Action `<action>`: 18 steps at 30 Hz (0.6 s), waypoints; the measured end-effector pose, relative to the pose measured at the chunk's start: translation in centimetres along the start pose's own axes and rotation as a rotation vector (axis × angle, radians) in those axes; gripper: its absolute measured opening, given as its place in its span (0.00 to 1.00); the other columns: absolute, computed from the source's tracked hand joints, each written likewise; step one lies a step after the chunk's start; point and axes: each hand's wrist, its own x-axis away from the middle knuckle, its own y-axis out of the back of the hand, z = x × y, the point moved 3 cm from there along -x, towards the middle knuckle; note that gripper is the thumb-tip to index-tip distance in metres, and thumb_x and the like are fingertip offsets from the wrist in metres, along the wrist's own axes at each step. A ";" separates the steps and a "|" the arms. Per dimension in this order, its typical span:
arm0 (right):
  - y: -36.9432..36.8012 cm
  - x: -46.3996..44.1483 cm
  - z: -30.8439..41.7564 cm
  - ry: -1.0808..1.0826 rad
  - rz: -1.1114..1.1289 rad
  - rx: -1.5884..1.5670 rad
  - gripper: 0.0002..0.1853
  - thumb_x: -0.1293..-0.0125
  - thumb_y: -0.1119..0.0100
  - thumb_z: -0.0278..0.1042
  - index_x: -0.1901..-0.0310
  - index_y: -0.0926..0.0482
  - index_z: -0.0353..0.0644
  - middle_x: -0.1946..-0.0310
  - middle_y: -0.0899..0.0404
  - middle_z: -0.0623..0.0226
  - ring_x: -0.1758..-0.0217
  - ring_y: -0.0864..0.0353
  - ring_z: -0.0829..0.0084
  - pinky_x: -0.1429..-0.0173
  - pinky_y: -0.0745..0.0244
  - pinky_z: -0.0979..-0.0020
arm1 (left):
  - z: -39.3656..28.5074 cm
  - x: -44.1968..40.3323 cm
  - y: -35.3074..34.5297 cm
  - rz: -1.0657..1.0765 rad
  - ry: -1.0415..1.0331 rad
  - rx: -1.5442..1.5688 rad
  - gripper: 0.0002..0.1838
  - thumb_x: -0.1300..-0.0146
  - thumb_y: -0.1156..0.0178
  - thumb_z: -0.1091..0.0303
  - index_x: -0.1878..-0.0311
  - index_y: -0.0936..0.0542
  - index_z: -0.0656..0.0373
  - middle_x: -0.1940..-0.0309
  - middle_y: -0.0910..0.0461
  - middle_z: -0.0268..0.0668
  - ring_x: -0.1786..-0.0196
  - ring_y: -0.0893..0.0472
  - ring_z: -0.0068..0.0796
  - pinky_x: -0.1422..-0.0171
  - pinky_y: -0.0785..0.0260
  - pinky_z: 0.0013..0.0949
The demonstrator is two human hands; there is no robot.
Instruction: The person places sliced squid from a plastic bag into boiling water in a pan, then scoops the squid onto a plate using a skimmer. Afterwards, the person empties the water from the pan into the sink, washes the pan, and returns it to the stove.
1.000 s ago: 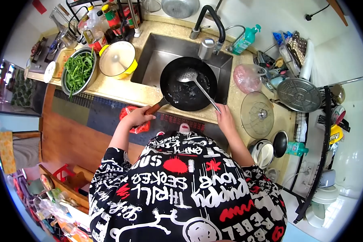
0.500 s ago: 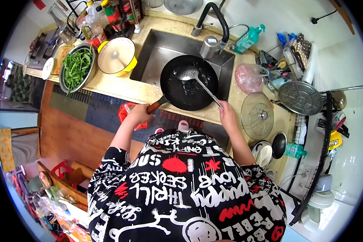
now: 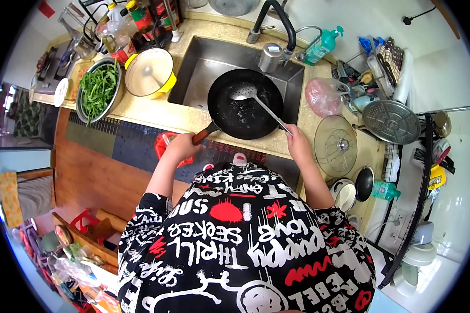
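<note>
A black wok (image 3: 230, 117) is over the front right part of the steel sink (image 3: 193, 78), under the black faucet. My left hand (image 3: 179, 147) is closed round its brown wooden handle (image 3: 203, 134). In my right hand (image 3: 297, 143) is the long handle of a metal skimmer (image 3: 244, 92), whose perforated head rests inside the wok. The wok's inside looks wet, with shiny patches. Something red (image 3: 167, 148) shows behind my left hand; I cannot make out what it is.
Left of the sink stand a yellow-handled pot (image 3: 169, 83) and a bowl of green leafy vegetables (image 3: 98, 88). On the right lie a bag of pinkish food (image 3: 324, 97), a glass lid (image 3: 329, 156) and a small black pan (image 3: 364, 183). A green pump bottle (image 3: 322, 48) stands behind the sink.
The wok and skimmer have barely shifted, and both hands keep their grips. The camera view has moved slightly. The shiny patches in the wok look different.
</note>
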 end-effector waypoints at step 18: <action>0.5 0.3 0.6 0.000 0.000 0.015 0.12 0.29 0.47 0.31 0.46 0.26 0.49 0.55 0.20 0.55 0.51 0.21 0.47 0.51 0.26 0.51 | 0.1 0.0 -0.2 0.020 0.008 0.046 0.25 0.41 0.29 0.56 0.50 0.20 0.68 0.69 0.16 0.48 0.71 0.16 0.36 0.63 0.25 0.36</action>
